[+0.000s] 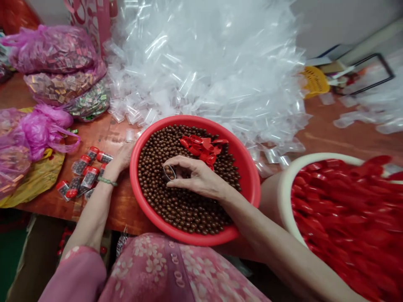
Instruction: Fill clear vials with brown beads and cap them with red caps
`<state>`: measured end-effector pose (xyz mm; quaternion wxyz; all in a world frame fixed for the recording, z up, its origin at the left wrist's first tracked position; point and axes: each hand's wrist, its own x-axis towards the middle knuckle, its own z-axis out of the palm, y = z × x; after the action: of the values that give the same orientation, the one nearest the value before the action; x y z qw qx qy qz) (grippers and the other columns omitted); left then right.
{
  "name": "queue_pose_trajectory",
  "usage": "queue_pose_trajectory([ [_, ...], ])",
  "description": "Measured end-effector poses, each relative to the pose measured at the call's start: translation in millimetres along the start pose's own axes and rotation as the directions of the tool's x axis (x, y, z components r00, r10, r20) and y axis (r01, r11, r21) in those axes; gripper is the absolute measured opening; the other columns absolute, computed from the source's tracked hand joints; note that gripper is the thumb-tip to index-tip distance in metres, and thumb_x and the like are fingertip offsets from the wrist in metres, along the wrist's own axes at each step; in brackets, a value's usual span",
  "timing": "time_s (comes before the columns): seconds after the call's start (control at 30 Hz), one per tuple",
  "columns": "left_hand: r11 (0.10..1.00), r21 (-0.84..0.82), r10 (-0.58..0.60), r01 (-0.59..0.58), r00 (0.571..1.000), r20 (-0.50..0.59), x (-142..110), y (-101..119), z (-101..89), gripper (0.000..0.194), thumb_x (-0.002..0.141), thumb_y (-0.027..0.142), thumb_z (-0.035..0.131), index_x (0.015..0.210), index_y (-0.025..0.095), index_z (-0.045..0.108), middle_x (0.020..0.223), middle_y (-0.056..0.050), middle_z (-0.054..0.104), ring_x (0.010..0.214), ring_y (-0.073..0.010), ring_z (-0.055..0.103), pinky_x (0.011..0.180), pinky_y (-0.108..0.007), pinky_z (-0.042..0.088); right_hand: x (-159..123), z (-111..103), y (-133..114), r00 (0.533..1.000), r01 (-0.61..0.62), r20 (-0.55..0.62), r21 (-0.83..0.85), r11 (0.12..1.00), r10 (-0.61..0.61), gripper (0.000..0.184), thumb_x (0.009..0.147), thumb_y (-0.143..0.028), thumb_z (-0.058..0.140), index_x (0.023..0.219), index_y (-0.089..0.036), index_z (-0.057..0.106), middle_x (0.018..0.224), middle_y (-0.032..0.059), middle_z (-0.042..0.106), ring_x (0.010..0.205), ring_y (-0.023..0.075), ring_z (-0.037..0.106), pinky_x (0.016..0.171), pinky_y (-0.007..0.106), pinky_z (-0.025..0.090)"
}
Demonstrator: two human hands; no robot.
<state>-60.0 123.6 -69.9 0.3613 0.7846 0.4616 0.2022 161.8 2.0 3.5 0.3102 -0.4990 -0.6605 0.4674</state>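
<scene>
Right hand (198, 176) pinches a small clear tube (169, 172) between thumb and fingers, just above the brown balls (189, 209) filling a red basin (195, 121), near a cluster of red caps (201, 149). Left hand (121, 157) sits open against the basin's rim, near capped tubes (85, 167) on a wooden table (119, 209). A white tub (310, 165) of more caps stands right; clear plastic bags (204, 71) heap behind.

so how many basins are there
2: a red basin of brown balls right in front of the person, and a cream basin of red caps to its right, cut off by the frame. Others may be hidden.
</scene>
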Motion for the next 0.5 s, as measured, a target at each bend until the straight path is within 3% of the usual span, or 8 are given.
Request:
queue_pose_trajectory([
  [0.13,0.995,0.003,-0.092,0.095,0.971,-0.220,-19.8,12.6,-14.5,0.034,0.087,0.033,0.048,0.105,0.010,0.067,0.097,-0.011,0.072,0.084,-0.0194,0.065,0.079,-0.032,0.053,1.0,-1.3,5.1,1.000,-0.019,-0.023,-0.001,1.000,0.019,0.038,0.076,-0.038,0.074,0.107,-0.017,0.066,0.094,0.0026,0.066,0.066,0.0112,0.055,0.062,0.026,0.047],
  [0.2,0.989,-0.070,-0.145,0.128,0.903,-0.404,-37.5,29.8,-22.1,0.036,0.089,0.036,0.048,0.110,0.011,0.065,0.101,-0.010,0.071,0.085,-0.0178,0.065,0.080,-0.031,0.053,2.3,-1.5,8.2,0.999,-0.027,-0.023,0.011,1.000,0.028,0.038,0.074,-0.037,0.075,0.106,-0.017,0.066,0.091,0.0015,0.065,0.065,0.0107,0.053,0.061,0.025,0.045],
  [0.27,0.979,-0.186,-0.161,0.079,0.862,-0.481,-56.6,53.3,-26.2,0.034,0.090,0.038,0.052,0.113,0.015,0.063,0.103,-0.007,0.070,0.087,-0.0162,0.066,0.081,-0.029,0.054,3.9,-1.7,11.2,0.999,-0.030,-0.029,0.036,0.999,0.031,0.039,0.074,-0.035,0.074,0.107,-0.017,0.065,0.088,0.0007,0.064,0.065,0.0110,0.053,0.061,0.025,0.045],
  [0.4,0.951,-0.309,-0.092,-0.007,0.949,-0.303,-81.8,95.8,-20.1,0.029,0.091,0.033,0.054,0.113,0.016,0.063,0.103,-0.007,0.071,0.088,-0.0161,0.068,0.082,-0.029,0.056,6.8,-0.9,14.5,0.999,-0.019,-0.031,0.063,0.998,0.021,0.038,0.073,-0.032,0.074,0.107,-0.016,0.065,0.089,0.0008,0.064,0.069,0.0122,0.054,0.066,0.026,0.046],
  [0.5,0.941,-0.339,-0.055,-0.017,0.978,-0.201,-84.7,107.0,-9.2,0.028,0.093,0.028,0.049,0.115,0.016,0.062,0.112,-0.009,0.069,0.102,-0.0189,0.067,0.093,-0.034,0.054,7.7,0.2,15.2,1.000,-0.003,-0.027,0.053,0.999,0.004,0.038,0.074,-0.030,0.073,0.108,-0.016,0.065,0.090,0.0008,0.064,0.071,0.0125,0.054,0.069,0.027,0.046],
])
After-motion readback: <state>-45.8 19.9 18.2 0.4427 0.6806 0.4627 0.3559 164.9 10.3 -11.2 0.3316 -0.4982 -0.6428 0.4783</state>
